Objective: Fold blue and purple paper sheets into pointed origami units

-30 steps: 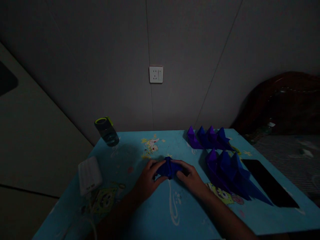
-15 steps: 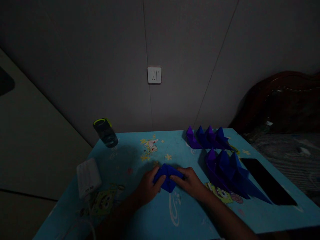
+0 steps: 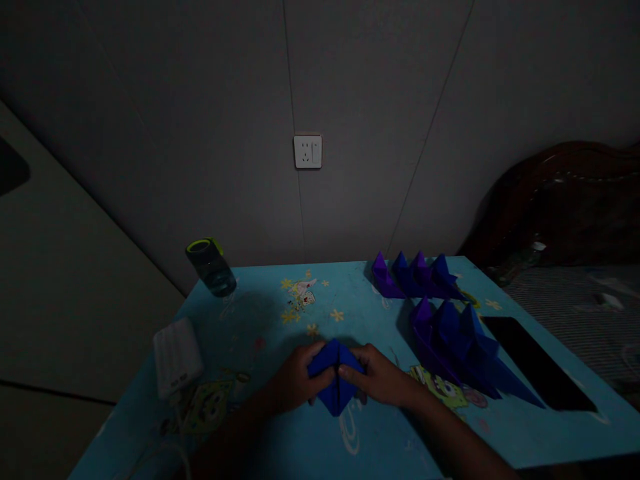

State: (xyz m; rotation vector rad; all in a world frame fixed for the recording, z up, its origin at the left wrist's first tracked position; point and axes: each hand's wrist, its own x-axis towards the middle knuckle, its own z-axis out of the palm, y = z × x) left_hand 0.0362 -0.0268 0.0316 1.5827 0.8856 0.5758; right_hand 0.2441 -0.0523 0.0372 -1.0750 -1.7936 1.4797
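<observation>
I hold the folded blue paper (image 3: pixel 336 381) low over the near middle of the bench (image 3: pixel 280 440), its pointed end toward me and its centre crease upright between my hands, so both halves stay even. My left hand (image 3: pixel 295 381) pinches the left flap and my right hand (image 3: pixel 383 379) the right one, fingers (image 3: pixel 350 375) clamped on the paper's upper edges, wrists low and forearms angled inward. To the right, two rows of finished paper shapes (image 3: pixel 453 337) stand beside a dark phone (image 3: pixel 537 363); a white box (image 3: pixel 176 355) and a cup (image 3: pixel 211 267) sit off to the left.
</observation>
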